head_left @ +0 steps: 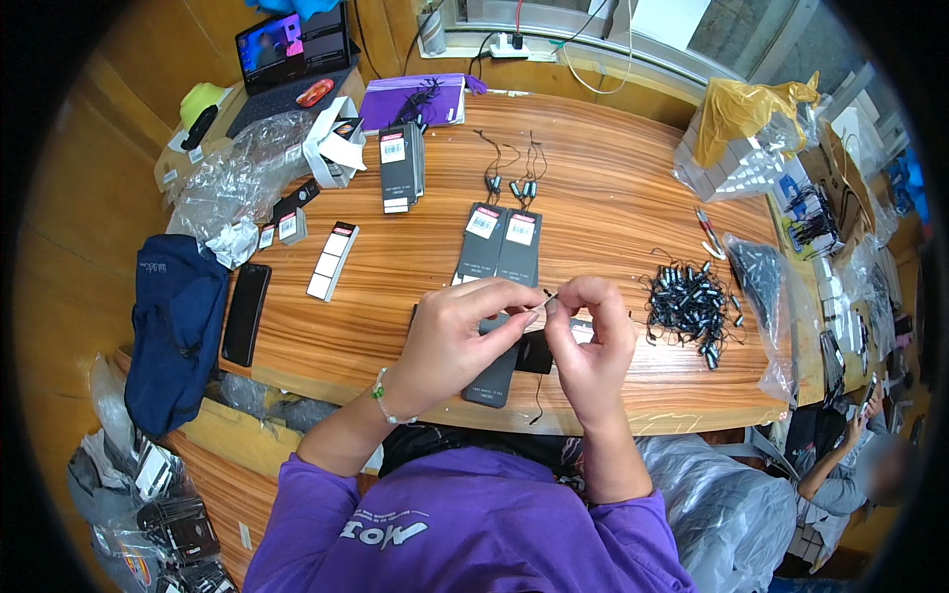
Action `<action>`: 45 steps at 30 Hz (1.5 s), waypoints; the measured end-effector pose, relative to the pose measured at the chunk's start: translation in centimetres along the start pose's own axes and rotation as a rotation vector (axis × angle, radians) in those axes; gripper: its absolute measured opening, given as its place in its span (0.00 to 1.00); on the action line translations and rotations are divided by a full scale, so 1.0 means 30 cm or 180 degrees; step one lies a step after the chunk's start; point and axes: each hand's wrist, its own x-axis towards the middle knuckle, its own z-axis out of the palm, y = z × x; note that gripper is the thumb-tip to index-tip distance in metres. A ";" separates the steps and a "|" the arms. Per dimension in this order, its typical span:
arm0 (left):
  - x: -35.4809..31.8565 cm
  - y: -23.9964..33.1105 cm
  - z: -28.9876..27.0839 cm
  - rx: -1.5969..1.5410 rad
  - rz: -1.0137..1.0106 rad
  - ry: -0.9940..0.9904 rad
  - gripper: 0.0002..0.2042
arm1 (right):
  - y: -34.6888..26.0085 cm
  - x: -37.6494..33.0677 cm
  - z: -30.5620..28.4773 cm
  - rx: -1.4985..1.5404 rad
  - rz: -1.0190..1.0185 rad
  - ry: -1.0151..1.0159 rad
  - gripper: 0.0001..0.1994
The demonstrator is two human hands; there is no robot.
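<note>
My left hand (457, 336) and my right hand (591, 341) meet over the near edge of the wooden table (603, 188). Both pinch a small tag with a thin black cord (543, 301) between fingertips. Under the hands lies a dark grey flat card package (496, 376), with a black cord hanging off the table edge. Two more dark card packages (501, 244) lie side by side just beyond my hands. A pile of small black-and-silver pieces with cords (690, 301) sits to the right of my right hand.
A black phone (245, 312) and a navy bag (176, 331) lie at the left edge. Clear plastic wrap (232, 183), a stack of dark packages (400, 166), a purple notebook (412, 101) and a laptop (292, 54) stand farther back. Bagged boxes (741, 148) crowd the right. Another person (850, 465) sits lower right.
</note>
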 end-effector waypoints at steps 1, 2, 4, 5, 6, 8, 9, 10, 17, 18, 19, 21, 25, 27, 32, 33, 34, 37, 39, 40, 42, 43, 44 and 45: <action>0.004 -0.001 -0.002 0.0111 0.0122 0.0006 0.08 | -0.003 0.002 -0.006 0.0158 0.0279 -0.0096 0.10; 0.012 -0.004 -0.006 0.0486 0.0458 0.0095 0.08 | -0.009 0.007 -0.015 0.0317 0.0558 -0.0193 0.11; 0.030 -0.014 -0.017 0.1231 0.1140 0.0274 0.09 | -0.019 0.019 -0.038 0.0801 0.1120 -0.0399 0.11; 0.033 -0.013 -0.017 0.1467 0.1381 0.0333 0.09 | -0.024 0.028 -0.051 0.1127 0.1403 -0.0507 0.11; 0.034 -0.011 -0.017 0.1702 0.1623 0.0394 0.08 | -0.025 0.034 -0.062 0.1454 0.1684 -0.0615 0.11; 0.033 -0.006 -0.011 0.1975 0.1950 0.0460 0.08 | -0.006 0.038 -0.074 0.1595 0.1753 -0.0767 0.09; 0.032 -0.010 -0.004 0.2007 0.2042 0.0466 0.08 | 0.003 0.038 -0.076 0.1665 0.1819 -0.0781 0.08; 0.030 -0.017 0.002 0.2036 0.2135 0.0471 0.07 | 0.013 0.037 -0.078 0.1734 0.1887 -0.0793 0.07; 0.039 -0.040 0.016 0.1888 0.2083 0.0259 0.10 | 0.045 0.035 -0.099 0.0671 0.1465 -0.0720 0.03; 0.044 -0.044 0.020 0.1832 0.1984 0.0247 0.08 | 0.041 0.045 -0.088 0.0330 0.1008 -0.0548 0.03; 0.047 -0.045 0.026 0.1648 0.1853 0.0259 0.10 | 0.038 0.051 -0.080 -0.0026 0.0549 -0.0365 0.03; 0.052 -0.057 0.035 0.1670 0.1828 0.0334 0.09 | 0.045 0.048 -0.063 0.0396 0.0817 -0.0311 0.03; 0.055 -0.033 0.021 0.2093 0.1983 0.0106 0.08 | 0.048 0.054 -0.078 0.0506 0.0769 0.0041 0.03; 0.050 -0.041 0.025 0.2023 0.2003 -0.0021 0.08 | 0.047 0.069 -0.101 0.0806 0.0695 0.0298 0.02; 0.033 -0.091 0.028 0.1514 0.1937 -0.0074 0.08 | 0.043 0.107 -0.141 0.2245 0.0505 0.0227 0.04; 0.033 -0.092 0.026 0.1475 0.1949 -0.0115 0.08 | 0.057 0.106 -0.150 0.2488 0.0511 0.0054 0.05; 0.033 -0.089 0.022 0.1441 0.1954 -0.0154 0.08 | 0.067 0.108 -0.152 0.2735 0.0519 -0.0126 0.06; 0.034 -0.097 0.024 0.1237 0.1693 -0.0212 0.08 | 0.081 0.127 -0.150 0.3465 0.0858 -0.0477 0.06; 0.038 -0.092 0.031 0.1139 0.1474 -0.0186 0.09 | 0.089 0.128 -0.137 0.4157 0.1129 -0.0676 0.06; 0.040 -0.078 0.035 0.1128 0.1381 -0.0153 0.11 | 0.096 0.124 -0.123 0.4438 0.1241 -0.0705 0.06; 0.046 -0.059 0.035 0.0974 0.1158 -0.0160 0.15 | 0.082 0.112 -0.087 0.4651 0.1492 -0.0399 0.06; 0.050 -0.053 0.033 0.0826 0.1027 -0.0196 0.18 | 0.094 0.108 -0.076 0.4811 0.1347 -0.0470 0.06; 0.053 -0.051 0.033 0.0677 0.0897 -0.0233 0.20 | 0.093 0.102 -0.070 0.4634 0.1401 -0.0362 0.05; 0.053 -0.054 0.039 0.0599 0.0743 -0.0357 0.24 | 0.083 0.097 -0.062 0.4455 0.1454 -0.0255 0.05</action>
